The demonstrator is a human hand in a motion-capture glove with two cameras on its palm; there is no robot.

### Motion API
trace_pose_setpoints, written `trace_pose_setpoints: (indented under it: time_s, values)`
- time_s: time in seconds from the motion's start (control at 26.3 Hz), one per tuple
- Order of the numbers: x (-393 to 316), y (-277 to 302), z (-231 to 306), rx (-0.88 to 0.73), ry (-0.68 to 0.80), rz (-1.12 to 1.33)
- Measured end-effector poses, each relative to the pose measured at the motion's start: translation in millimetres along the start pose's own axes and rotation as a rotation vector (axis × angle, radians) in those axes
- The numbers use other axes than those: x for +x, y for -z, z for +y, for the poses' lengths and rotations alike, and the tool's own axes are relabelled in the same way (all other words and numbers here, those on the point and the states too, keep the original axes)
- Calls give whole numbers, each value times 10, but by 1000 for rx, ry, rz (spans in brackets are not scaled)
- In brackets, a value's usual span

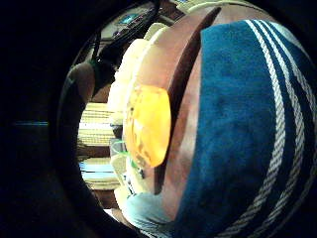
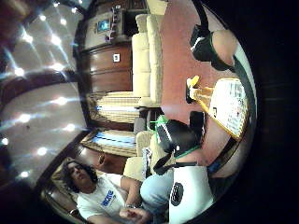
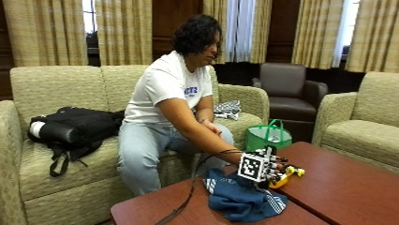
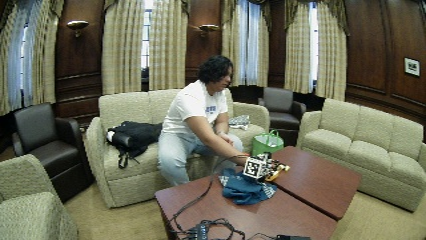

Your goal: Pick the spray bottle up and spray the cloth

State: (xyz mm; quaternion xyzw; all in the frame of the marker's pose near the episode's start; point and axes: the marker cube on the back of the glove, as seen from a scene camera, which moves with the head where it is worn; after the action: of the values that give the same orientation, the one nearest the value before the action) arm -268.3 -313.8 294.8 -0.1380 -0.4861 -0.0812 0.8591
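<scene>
My gloved right hand (image 3: pixel 267 168) is low over the brown table (image 3: pixel 349 187) and grips a yellow spray bottle (image 3: pixel 285 176), whose end sticks out past the fingers toward the table's middle. The bottle (image 2: pixel 228 109) lies close against the palm, its yellow nozzle (image 2: pixel 192 84) pointing out over the table, with strapped fingers (image 2: pixel 205 44) curled on either side. A blue cloth (image 3: pixel 242 199) with white stripes lies crumpled on the table right beside and under the hand. That cloth (image 1: pixel 242 139) fills much of the little finger side view, next to the bottle (image 1: pixel 148 124). Whether the bottle is off the table I cannot tell.
A green bag (image 3: pixel 268 137) stands on the floor between the table and the sofa. A black backpack (image 3: pixel 75 127) lies on the sofa beside the person. A cable (image 3: pixel 187 199) runs across the table's near end. The person's bare hand (image 3: pixel 210 126) rests on the lap.
</scene>
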Motion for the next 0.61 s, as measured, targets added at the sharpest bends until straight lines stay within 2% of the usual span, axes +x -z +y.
trace_pose_setpoints:
  time_s: [0.23, 0.46, 0.61]
  values:
    - [-20, -22, 10, -20, 1, 2]
    - [35, -13, 224, -183, -1, 79]
    - [-50, -49, 74, -101, 12, 90]
